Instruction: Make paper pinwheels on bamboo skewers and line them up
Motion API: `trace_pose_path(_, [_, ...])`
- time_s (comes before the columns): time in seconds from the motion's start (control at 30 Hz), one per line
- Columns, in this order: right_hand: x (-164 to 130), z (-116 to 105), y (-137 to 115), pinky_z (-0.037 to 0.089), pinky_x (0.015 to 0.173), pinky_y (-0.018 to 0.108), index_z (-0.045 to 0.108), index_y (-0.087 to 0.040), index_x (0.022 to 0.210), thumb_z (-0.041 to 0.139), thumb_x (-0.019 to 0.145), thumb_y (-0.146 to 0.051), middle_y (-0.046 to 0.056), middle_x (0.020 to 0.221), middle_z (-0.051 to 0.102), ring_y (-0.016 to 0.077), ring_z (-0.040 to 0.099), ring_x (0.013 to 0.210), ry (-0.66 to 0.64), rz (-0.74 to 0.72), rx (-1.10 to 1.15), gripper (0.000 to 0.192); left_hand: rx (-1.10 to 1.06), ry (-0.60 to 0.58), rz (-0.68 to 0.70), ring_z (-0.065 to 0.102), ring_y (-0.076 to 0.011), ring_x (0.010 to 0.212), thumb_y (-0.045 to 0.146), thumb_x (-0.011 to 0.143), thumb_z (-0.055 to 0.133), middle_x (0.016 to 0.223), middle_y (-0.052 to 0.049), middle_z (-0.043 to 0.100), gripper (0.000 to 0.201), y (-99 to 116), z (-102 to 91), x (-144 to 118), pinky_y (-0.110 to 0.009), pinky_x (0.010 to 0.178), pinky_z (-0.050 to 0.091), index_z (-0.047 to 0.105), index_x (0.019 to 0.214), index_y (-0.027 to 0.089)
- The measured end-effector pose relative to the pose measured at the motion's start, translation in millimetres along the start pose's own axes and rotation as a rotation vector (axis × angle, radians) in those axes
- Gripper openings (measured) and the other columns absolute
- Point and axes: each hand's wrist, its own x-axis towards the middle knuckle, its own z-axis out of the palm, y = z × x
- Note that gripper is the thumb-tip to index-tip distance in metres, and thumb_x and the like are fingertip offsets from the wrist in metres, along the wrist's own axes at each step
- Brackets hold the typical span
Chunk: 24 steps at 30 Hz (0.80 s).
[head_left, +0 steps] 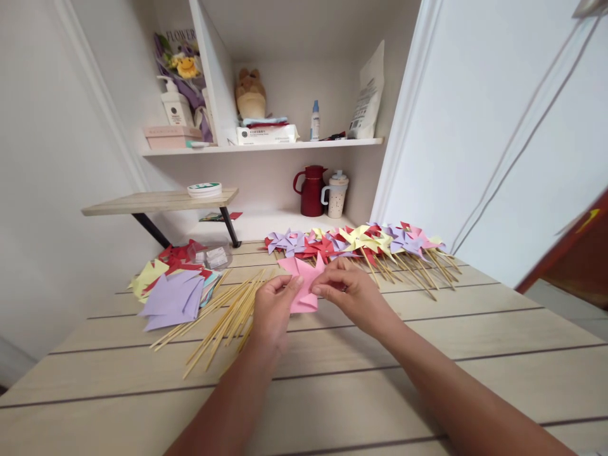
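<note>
A pink paper sheet [304, 282], partly folded into points, is held above the wooden table [332, 380] by both hands. My left hand [273, 310] pinches its left edge. My right hand [349, 291] grips its right side with thumb and fingers. Several bamboo sticks [223, 316] lie loose just left of my left hand. Beyond my hands, a row of finished paper pinwheels [361, 244] on sticks, in red, purple, yellow and pink, lies across the table.
A stack of cut paper squares [173, 288] in purple, yellow and red lies at the left, with a small clear box [216, 256] behind. A red jug [312, 190] and a cup [335, 194] stand at the back under cluttered shelves [261, 147].
</note>
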Motion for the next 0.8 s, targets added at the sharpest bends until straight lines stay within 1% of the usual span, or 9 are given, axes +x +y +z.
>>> trace_pose_path(0.13, [0.1, 0.6, 1.4, 0.048, 0.072, 0.033, 0.075, -0.023, 0.076, 0.069, 0.084, -0.022, 0.004, 0.083, 0.060, 0.0201, 0.057, 0.082, 0.007, -0.022, -0.026, 0.010, -0.008, -0.004, -0.028, 0.060, -0.0136, 0.067, 0.039, 0.059, 0.087, 0.073, -0.003, 0.070, 0.034, -1.4, 0.2, -0.2, -0.025, 0.066, 0.046, 0.074, 0.077, 0.013])
trace_pose_path(0.2, [-0.2, -1.0, 1.6, 0.049, 0.076, 0.036, 0.075, -0.024, 0.085, 0.067, 0.087, -0.024, 0.005, 0.090, 0.060, 0.0217, 0.058, 0.088, 0.093, -0.062, -0.061, 0.008, -0.054, 0.017, -0.045, 0.061, -0.0142, 0.069, 0.039, 0.060, 0.087, 0.074, -0.003, 0.070, 0.035, -1.7, -1.2, 0.9, -0.026, 0.067, 0.047, 0.074, 0.079, 0.013])
trace_pose_path(0.3, [-1.2, -5.1, -0.3, 0.049, 0.086, 0.041, 0.072, -0.026, 0.106, 0.066, 0.089, -0.027, 0.007, 0.103, 0.057, 0.0250, 0.057, 0.101, 0.267, -0.199, -0.134, 0.018, -0.153, 0.085, -0.084, 0.064, -0.0159, 0.072, 0.038, 0.058, 0.088, 0.077, -0.004, 0.071, 0.038, -0.1, -5.5, 3.9, -0.027, 0.068, 0.049, 0.074, 0.083, 0.013])
trace_pose_path(0.37, [-2.9, -5.8, -2.2, 0.047, 0.090, 0.044, 0.069, -0.027, 0.112, 0.069, 0.088, -0.029, 0.008, 0.106, 0.055, 0.0262, 0.055, 0.105, 0.310, -0.314, -0.178, 0.024, -0.194, 0.143, -0.099, 0.064, -0.0160, 0.072, 0.037, 0.057, 0.089, 0.079, -0.005, 0.073, 0.038, 2.7, -8.3, 5.6, -0.028, 0.069, 0.050, 0.073, 0.082, 0.013])
trace_pose_path(0.43, [-5.9, -2.7, -3.4, 0.045, 0.090, 0.045, 0.069, -0.027, 0.111, 0.073, 0.086, -0.032, 0.008, 0.106, 0.054, 0.0265, 0.055, 0.103, 0.292, -0.404, -0.239, 0.026, -0.227, 0.188, -0.099, 0.064, -0.0148, 0.070, 0.035, 0.056, 0.090, 0.078, -0.005, 0.073, 0.036, 6.4, -8.8, 6.0, -0.027, 0.067, 0.050, 0.073, 0.079, 0.012])
trace_pose_path(0.5, [-9.6, 4.2, -3.8, 0.044, 0.085, 0.043, 0.071, -0.026, 0.108, 0.073, 0.086, -0.032, 0.007, 0.100, 0.054, 0.0250, 0.054, 0.096, 0.264, -0.447, -0.338, 0.022, -0.266, 0.198, -0.099, 0.063, -0.0133, 0.067, 0.031, 0.055, 0.090, 0.076, -0.004, 0.073, 0.034, 9.8, -6.5, 4.6, -0.025, 0.064, 0.049, 0.073, 0.078, 0.012])
trace_pose_path(0.6, [-14.5, 16.4, -3.8, 0.039, 0.075, 0.038, 0.071, -0.025, 0.107, 0.067, 0.090, -0.027, 0.005, 0.089, 0.053, 0.0216, 0.050, 0.082, 0.227, -0.446, -0.494, 0.018, -0.310, 0.185, -0.119, 0.061, -0.0115, 0.062, 0.029, 0.057, 0.089, 0.072, -0.003, 0.072, 0.031, 10.7, -0.8, 1.1, -0.023, 0.059, 0.046, 0.072, 0.078, 0.013])
trace_pose_path(0.67, [-16.2, 22.2, -4.4, 0.035, 0.072, 0.036, 0.071, -0.024, 0.108, 0.064, 0.091, -0.023, 0.005, 0.086, 0.053, 0.0211, 0.048, 0.079, 0.200, -0.442, -0.567, 0.019, -0.310, 0.174, -0.128, 0.060, -0.0110, 0.061, 0.029, 0.057, 0.088, 0.070, -0.002, 0.071, 0.030, 8.0, 1.9, -0.7, -0.022, 0.058, 0.045, 0.072, 0.077, 0.013])
trace_pose_path(0.8, [-17.1, 27.0, -7.1, 0.029, 0.071, 0.034, 0.072, -0.025, 0.106, 0.064, 0.091, -0.024, 0.004, 0.084, 0.053, 0.0211, 0.047, 0.079, 0.169, -0.448, -0.635, 0.017, -0.317, 0.109, -0.095, 0.063, -0.0131, 0.069, 0.031, 0.059, 0.088, 0.074, -0.004, 0.072, 0.031, 0.8, 2.5, -1.4, -0.025, 0.067, 0.048, 0.071, 0.077, 0.013])
